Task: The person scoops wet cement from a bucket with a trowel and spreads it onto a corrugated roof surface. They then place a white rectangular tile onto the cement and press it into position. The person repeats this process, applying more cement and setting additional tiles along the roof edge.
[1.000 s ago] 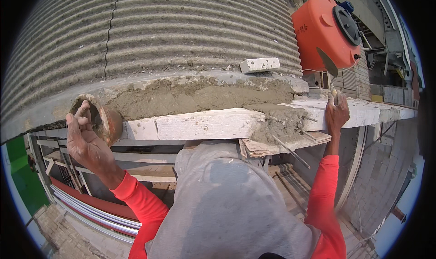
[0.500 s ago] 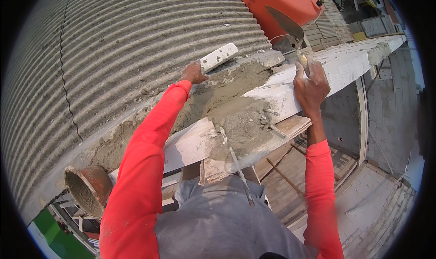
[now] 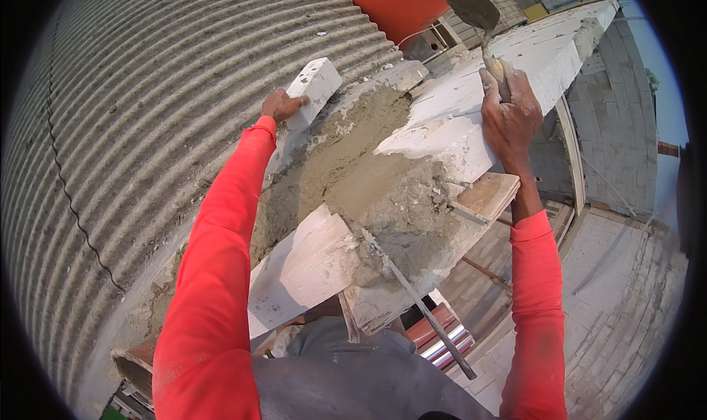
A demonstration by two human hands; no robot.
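Note:
At the corrugated roof's edge, my left hand [image 3: 283, 106] grips one end of a small white block [image 3: 318, 87], which stands tilted beside a bed of wet grey mortar [image 3: 361, 151]. My right hand [image 3: 512, 118] is wrapped round the handle of a trowel [image 3: 471, 5]. Its blade points up and away, above the white blocks [image 3: 537, 63] that run along the wall top toward the far right. A thin metal rod [image 3: 431, 313] sticks out from the mortar toward my body. Another white block [image 3: 298, 265] lies left of the rod.
Corrugated roofing [image 3: 184, 89] fills the left side. An orange tank [image 3: 394, 4] stands at the back. A mortar-stained bucket [image 3: 136, 365] is partly hidden by my left sleeve. Under the mortar, a wooden board [image 3: 490, 195] juts out over a drop to a lower floor [image 3: 611, 302].
The white block in my left hand has been tipped to a steeper angle and drawn a little away from the mortar. My right hand still holds the trowel raised. The whole view has shifted.

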